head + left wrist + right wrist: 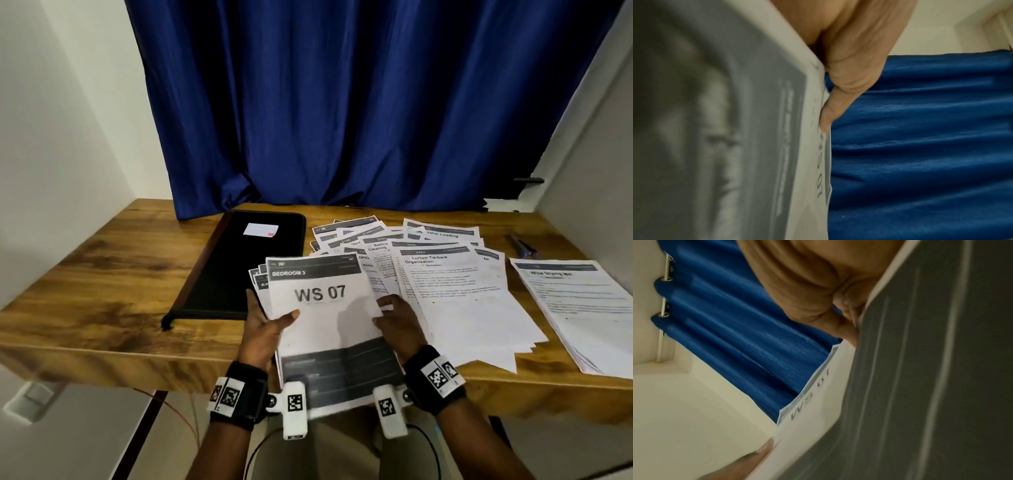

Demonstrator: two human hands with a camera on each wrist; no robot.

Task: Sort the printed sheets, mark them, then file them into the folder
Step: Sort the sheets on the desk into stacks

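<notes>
Sheaf of printed sheets [322,308], top sheet "WS 07": gripped at left edge by left hand [265,325], at right edge by right hand [399,320], above wooden table [102,274]

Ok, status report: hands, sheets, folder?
Left hand and right hand grip the white WS 07 sheet stack. Black folder closed. Loose printed sheets fanned alongside.

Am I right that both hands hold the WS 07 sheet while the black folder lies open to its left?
Not quite: the black folder lies closed, as the head view shows. Both the left hand and right hand do hold the WS 07 sheet.
</notes>
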